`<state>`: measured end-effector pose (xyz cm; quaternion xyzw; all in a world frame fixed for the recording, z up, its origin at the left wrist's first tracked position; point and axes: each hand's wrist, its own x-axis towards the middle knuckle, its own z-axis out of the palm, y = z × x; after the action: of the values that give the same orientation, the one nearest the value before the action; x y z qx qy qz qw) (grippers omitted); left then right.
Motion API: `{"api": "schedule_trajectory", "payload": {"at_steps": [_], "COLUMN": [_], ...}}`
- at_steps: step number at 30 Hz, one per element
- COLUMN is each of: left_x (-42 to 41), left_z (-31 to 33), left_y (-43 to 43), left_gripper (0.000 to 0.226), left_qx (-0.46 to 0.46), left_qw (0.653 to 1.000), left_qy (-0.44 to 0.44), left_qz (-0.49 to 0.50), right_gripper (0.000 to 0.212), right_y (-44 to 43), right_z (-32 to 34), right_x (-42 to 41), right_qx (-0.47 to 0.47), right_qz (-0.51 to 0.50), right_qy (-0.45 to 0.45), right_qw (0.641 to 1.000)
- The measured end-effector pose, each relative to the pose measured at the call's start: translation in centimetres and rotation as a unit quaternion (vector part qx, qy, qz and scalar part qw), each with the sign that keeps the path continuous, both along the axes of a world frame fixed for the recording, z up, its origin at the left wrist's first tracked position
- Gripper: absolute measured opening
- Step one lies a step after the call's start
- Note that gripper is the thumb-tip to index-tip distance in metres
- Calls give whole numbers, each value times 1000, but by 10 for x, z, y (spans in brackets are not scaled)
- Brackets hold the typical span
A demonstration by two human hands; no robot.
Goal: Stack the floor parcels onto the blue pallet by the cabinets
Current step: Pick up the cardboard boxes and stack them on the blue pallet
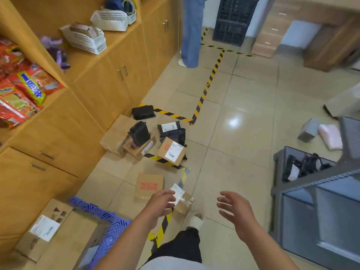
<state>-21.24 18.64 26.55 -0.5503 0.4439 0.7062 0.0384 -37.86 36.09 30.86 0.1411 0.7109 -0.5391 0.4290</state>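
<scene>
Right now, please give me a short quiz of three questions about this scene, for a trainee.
1. True or false: the left hand is reaching over the small taped parcel.
2. What already lies on the blue pallet?
A) snack bags
B) cardboard boxes
C) white baskets
3. Fill in: the black and ____ floor tape marks the zone edge.

Key:
1. True.
2. B: cardboard boxes.
3. Yellow.

The right hand is open and empty.

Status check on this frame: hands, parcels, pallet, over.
Left hand and right hand open, empty, reaching toward small taped parcel. Blue pallet already carries boxes. More parcels on floor beyond; path clear.
</scene>
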Motion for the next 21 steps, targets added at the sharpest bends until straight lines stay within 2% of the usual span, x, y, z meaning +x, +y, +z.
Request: {"api": "schedule_trajectory", "payload": {"at_steps": [6, 12, 17, 21], "left_x": [-126, -218, -251, -256], "left_z": [10, 9, -20, -32], "left_y": [-39, -84, -123, -136], "left_gripper": [23, 23, 20, 19], "left_qx": [22, 18, 6, 9], "left_qw": [1000, 999, 996, 976], "left_qy": [20, 32, -32, -124], "left_qz": [1, -1, 82, 181], "right_gripper": [20, 25, 27, 24], "right_y": [-32, -76, -145, -207], "right_z": [29, 14, -32, -66], "right_x": [-119, -217, -293, -362], "right_qx": [0, -17, -7, 21], "right_qz": [13, 10, 80, 173], "right_qy": [23, -21, -91, -122], "right_qw": [1000, 1000, 993, 977]}}
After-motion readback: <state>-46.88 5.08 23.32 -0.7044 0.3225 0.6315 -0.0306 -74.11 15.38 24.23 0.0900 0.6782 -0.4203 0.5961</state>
